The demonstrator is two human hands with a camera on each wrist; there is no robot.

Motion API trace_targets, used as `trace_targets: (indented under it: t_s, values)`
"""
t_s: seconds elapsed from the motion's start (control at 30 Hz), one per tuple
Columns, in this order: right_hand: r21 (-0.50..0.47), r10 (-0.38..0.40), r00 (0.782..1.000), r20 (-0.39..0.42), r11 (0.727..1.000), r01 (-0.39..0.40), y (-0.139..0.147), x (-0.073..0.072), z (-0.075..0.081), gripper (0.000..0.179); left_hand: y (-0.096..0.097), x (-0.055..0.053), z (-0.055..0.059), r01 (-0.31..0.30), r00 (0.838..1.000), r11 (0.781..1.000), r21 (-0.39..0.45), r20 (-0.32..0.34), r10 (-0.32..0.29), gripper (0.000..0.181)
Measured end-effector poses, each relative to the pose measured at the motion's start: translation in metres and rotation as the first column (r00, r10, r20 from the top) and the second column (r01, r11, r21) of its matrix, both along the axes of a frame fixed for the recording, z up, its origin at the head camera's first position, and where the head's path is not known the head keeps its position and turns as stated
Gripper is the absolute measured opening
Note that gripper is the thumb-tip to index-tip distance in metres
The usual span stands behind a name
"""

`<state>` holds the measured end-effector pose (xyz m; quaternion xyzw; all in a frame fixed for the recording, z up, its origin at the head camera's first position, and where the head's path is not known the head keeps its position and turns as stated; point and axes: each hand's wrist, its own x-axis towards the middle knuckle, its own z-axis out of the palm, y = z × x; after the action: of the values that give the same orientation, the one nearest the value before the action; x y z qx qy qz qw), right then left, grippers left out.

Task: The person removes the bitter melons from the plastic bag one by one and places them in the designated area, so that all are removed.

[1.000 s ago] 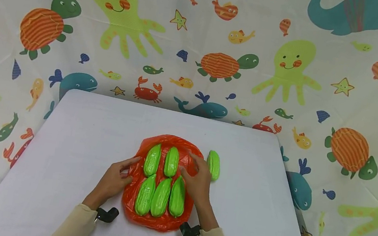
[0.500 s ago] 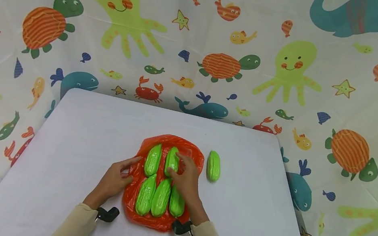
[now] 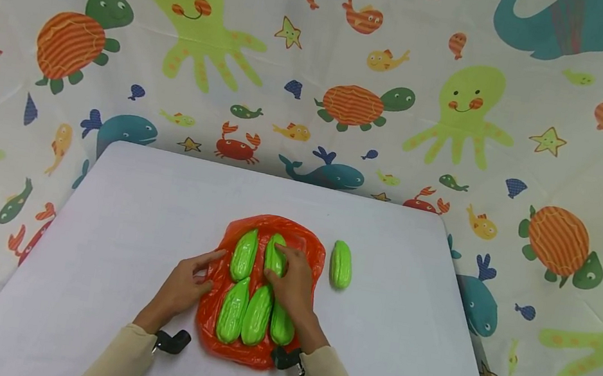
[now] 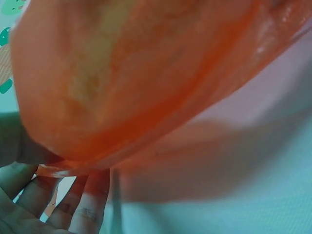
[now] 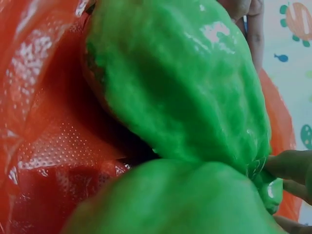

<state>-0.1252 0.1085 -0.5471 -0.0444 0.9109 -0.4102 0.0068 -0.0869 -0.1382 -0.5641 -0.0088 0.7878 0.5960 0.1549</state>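
Several glossy green ridged gourds (image 3: 232, 317) lie in two rows in a round red plastic bag (image 3: 246, 354), its edge spread open like a basket. My left hand (image 3: 180, 287) holds the bag's left rim; up close in the left wrist view, the thumb lies on one side of the thin orange-red plastic (image 4: 161, 112) and the fingers (image 4: 90, 202) on the other. My right hand (image 3: 294, 284) reaches over the bag and grips the back-row right gourd (image 3: 274, 254) between thumb and fingers. It partly hides the front right gourd (image 3: 282, 328). Gourds (image 5: 180, 83) fill the right wrist view.
One more green gourd (image 3: 341, 265) lies on the white table (image 3: 385, 330), just right of the bag. Behind the table hangs a cloth (image 3: 357, 47) printed with sea animals. Each wrist wears a black camera mount (image 3: 172, 341).
My right hand has moved left, from the bag's right side onto the back-row right gourd, which now tilts slightly. My left hand has stayed at the left rim.
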Motion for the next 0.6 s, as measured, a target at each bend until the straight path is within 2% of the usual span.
trace_targets:
  t_s: [0.3, 0.6]
  values:
    - [-0.095, -0.010, 1.000, -0.009, 0.995, 0.009, 0.007, 0.006, 0.008, 0.059, -0.001, 0.000, -0.001, 0.000, 1.000, 1.000, -0.009, -0.003, 0.000, 0.066]
    - [-0.133, -0.043, 0.998, -0.044, 0.990, 0.037, 0.022, 0.013, 0.023, 0.062, -0.001, -0.001, 0.000, -0.006, 1.000, 1.000, -0.013, 0.001, 0.006, 0.067]
